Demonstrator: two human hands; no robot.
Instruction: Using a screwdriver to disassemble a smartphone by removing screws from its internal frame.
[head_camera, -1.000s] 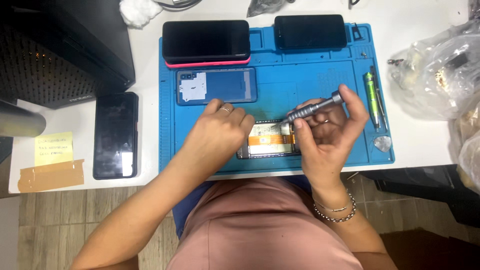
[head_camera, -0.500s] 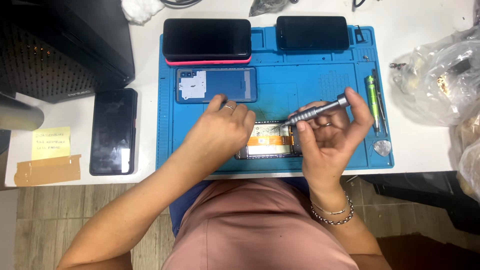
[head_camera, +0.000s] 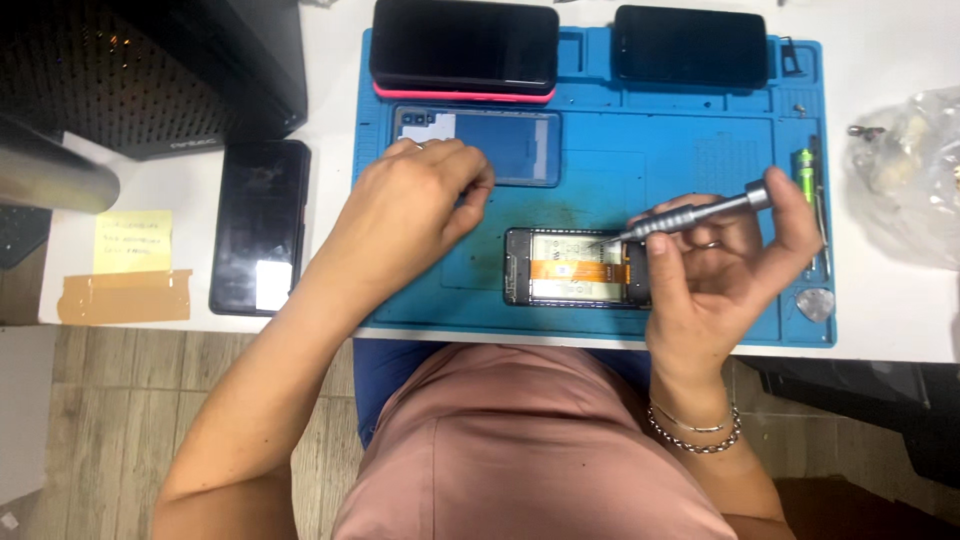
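Observation:
An opened phone (head_camera: 570, 267) with an orange ribbon cable lies on the blue work mat (head_camera: 660, 160). My right hand (head_camera: 720, 275) grips a grey metal screwdriver (head_camera: 690, 215), its tip resting on the phone's upper right part. My left hand (head_camera: 410, 215) hovers to the left of the phone, fingers curled and pinched together near a blue phone back cover (head_camera: 500, 145); I cannot tell if anything small sits between the fingertips.
Two dark phones (head_camera: 465, 45) (head_camera: 690, 45) lie at the mat's far edge, the left one in a pink case. Another black phone (head_camera: 258, 225) lies left of the mat. A green tool (head_camera: 805, 170) and a pick (head_camera: 815, 303) sit at right, a plastic bag (head_camera: 905, 170) beyond.
My left hand lifted off the opened phone and moved left and up toward the blue back cover. The right hand keeps the screwdriver on the phone.

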